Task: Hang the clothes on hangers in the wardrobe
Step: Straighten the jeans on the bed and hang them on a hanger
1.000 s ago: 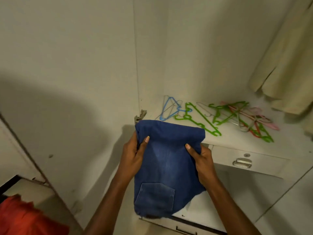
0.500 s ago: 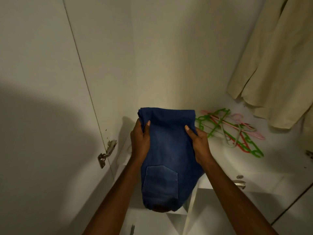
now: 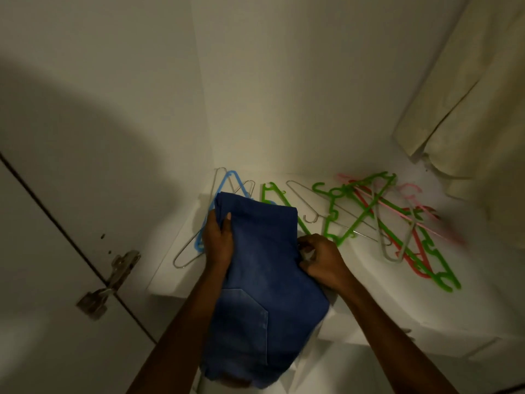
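Two hands hold my folded blue jeans [image 3: 264,268] on the white shelf [image 3: 443,302]: left hand [image 3: 218,240] grips the left edge, right hand [image 3: 321,260] pinches the right edge. Hangers [image 3: 366,214] lie just beside.

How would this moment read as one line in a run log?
stage: jeans not yet hung | left hand: grips folded jeans | right hand: at jeans' right edge | hangers: loose on shelf

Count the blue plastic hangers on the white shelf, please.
1. The blue plastic hanger lies at the white shelf's left end, partly under the folded blue denim jeans; more could hide beneath.
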A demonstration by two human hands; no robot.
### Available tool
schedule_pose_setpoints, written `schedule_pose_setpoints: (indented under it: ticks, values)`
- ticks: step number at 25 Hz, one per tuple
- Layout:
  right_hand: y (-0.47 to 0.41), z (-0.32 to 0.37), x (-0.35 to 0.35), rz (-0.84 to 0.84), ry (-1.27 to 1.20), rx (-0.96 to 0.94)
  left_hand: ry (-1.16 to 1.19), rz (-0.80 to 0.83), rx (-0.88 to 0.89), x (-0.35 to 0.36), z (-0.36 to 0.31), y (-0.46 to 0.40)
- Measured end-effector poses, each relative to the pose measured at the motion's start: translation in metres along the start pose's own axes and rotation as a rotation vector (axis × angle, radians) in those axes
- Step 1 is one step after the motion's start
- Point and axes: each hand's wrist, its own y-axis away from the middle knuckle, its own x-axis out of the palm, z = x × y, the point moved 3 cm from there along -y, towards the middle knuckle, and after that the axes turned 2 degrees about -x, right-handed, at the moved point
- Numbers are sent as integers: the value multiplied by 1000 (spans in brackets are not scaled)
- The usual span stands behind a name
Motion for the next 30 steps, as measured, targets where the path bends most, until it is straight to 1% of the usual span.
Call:
schedule_pose_setpoints:
  ticks: [2, 4, 5, 8, 10, 14, 17, 19, 22, 28, 30]
  values:
    - [-5, 4, -6, 86, 110, -1, 5, 6, -21, 0, 2, -2]
    - [-11, 5, -11, 201, 191, 45, 40, 13, -23, 0, 2, 0]
    - [-14, 5, -13, 229, 241, 76, 66, 16, -22, 0, 0, 1]
    - [-18, 12, -7, 260, 419, 188, 121, 26, -11, -4, -5, 4]
    - [-21, 17, 3, 246, 461, 210, 138, 20, -4, -6, -7, 4]
    - [-28, 11, 2, 146, 284, 261, 188, -22, -26, -9, -6, 4]
    - [-32, -2, -11, 64, -30, 353, 230, -46, -31, -15, 2, -1]
    - [-34, -11, -28, -38, -197, 367, 245, -36, -34, -15, 5, -4]
    - [-40, -18, -46, -208, -195, 269, 270, -25, -54, -14, 8, -7]
    - [-67, -25, -65, -345, -188, 27, 323, 9, -51, -13, 6, -6]
    - [-74, -17, -77, -348, -300, 18, 344, 16, -67, -13, 5, -5]
